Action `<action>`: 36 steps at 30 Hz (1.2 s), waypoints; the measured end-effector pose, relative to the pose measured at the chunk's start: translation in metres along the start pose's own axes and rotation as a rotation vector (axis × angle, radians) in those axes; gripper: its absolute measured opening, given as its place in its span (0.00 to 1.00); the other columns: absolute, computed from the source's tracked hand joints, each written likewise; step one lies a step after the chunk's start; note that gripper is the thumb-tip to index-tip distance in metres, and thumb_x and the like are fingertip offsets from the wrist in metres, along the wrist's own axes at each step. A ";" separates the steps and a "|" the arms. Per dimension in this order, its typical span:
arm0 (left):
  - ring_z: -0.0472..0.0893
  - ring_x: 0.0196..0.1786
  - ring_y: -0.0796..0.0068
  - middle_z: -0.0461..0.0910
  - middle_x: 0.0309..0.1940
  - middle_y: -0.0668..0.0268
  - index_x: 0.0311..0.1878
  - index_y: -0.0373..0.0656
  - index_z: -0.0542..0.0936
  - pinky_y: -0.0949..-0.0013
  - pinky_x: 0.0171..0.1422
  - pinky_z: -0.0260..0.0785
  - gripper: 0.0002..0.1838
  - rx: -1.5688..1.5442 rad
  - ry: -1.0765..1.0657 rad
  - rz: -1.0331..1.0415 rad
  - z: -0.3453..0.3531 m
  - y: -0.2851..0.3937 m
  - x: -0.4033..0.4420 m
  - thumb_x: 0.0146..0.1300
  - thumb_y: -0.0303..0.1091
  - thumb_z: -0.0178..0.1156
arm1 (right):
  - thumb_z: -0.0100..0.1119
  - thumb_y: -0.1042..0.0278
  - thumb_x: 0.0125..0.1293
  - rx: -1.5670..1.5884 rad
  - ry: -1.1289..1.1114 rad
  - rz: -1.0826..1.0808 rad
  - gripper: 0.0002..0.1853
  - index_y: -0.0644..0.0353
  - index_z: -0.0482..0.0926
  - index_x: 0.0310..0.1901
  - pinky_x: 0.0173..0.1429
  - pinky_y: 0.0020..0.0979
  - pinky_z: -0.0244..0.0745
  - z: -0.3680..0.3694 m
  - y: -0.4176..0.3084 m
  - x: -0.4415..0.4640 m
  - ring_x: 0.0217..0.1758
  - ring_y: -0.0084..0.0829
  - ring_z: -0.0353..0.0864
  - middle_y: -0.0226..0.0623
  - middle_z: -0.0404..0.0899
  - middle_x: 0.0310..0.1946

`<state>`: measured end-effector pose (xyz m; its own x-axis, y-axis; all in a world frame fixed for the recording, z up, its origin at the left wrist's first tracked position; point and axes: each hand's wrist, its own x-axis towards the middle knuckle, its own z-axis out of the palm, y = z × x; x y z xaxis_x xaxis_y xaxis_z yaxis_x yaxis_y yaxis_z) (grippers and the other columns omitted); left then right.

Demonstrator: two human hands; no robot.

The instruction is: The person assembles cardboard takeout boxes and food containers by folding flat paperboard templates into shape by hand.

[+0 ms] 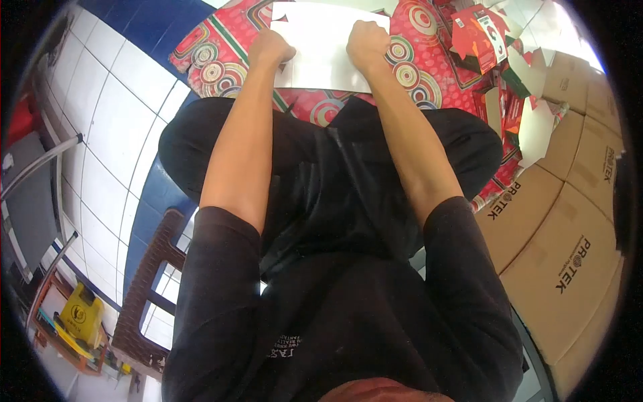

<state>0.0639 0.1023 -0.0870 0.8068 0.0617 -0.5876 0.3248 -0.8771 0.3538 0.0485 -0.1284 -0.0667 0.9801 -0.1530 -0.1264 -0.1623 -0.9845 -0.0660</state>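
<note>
Wears a loose black T-shirt (355, 301) in soft cloth. Carries a small chest print (286, 346) in pale capital letters, set in short stacked lines and mostly too small to make out. Has a left sleeve (218, 275) and a right sleeve (469, 261) of the same black, wide, short and plainly hemmed near the elbow. Shows bare forearms (238, 147). Wears roomy black trousers (321, 181), creased across the lap.
</note>
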 end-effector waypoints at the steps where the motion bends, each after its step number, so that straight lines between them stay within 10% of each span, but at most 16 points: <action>1: 0.91 0.61 0.53 0.92 0.55 0.48 0.59 0.31 0.86 0.56 0.65 0.83 0.31 0.025 -0.059 0.039 -0.001 -0.004 0.005 0.57 0.43 0.77 | 0.70 0.63 0.61 0.013 -0.032 -0.001 0.16 0.67 0.91 0.45 0.57 0.51 0.89 -0.001 0.002 0.002 0.53 0.59 0.93 0.62 0.91 0.47; 26: 0.93 0.54 0.51 0.93 0.51 0.49 0.53 0.40 0.92 0.51 0.58 0.85 0.28 0.502 0.256 0.080 -0.010 0.048 -0.027 0.52 0.49 0.78 | 0.64 0.69 0.68 0.249 -0.192 0.056 0.15 0.61 0.93 0.52 0.60 0.51 0.89 -0.015 0.041 0.001 0.58 0.54 0.93 0.56 0.92 0.54; 36: 0.92 0.53 0.59 0.92 0.47 0.51 0.57 0.33 0.87 0.57 0.59 0.84 0.30 -0.026 -0.021 0.306 -0.013 -0.009 0.007 0.58 0.45 0.80 | 0.67 0.68 0.65 0.264 -0.105 0.161 0.24 0.67 0.84 0.62 0.57 0.55 0.88 -0.006 0.058 0.001 0.57 0.56 0.93 0.57 0.92 0.52</action>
<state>0.0729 0.1165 -0.0849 0.8589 -0.2138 -0.4654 0.0806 -0.8410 0.5350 0.0407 -0.1861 -0.0645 0.9245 -0.2820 -0.2565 -0.3518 -0.8902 -0.2895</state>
